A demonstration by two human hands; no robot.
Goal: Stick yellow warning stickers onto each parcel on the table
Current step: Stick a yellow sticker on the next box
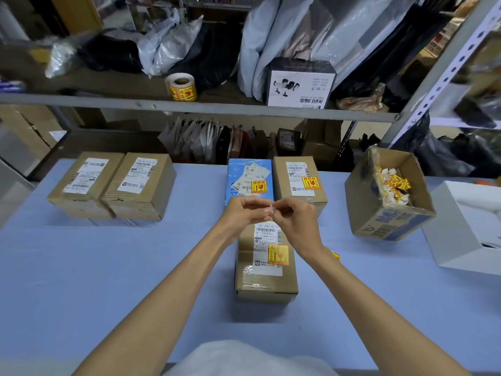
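**Where parcels wait on a blue tabletop, two hands pinch a pale scrap**

As I watch from the side, the pale blue tabletop (108, 267) carries five parcels below a steel shelf (81, 100). At the far left the leftmost parcel (86, 183) and the second parcel (139, 183), both brown, sit touching, with white shipping labels on top. Farther right, the blue parcel (244, 172) and the far brown parcel (298, 169) stand just beside each other, one yellow sticker (259, 187) on the first and another sticker (310, 183) on the second.

Nearest the person lies the near parcel (267, 280), with a yellow warning sticker (278, 255) on its label. Above it the left hand (241, 215) and right hand (295, 221) meet, each grip pinching a small pale scrap (271, 208) between fingertips.

At the right an open carton (390, 229) holds crumpled yellow and white scraps, and a white box (461, 240) sits beside it. On the shelf a roll of yellow stickers (181, 86) stands near grey plastic bags (168, 47) and a black-and-white box (299, 82).
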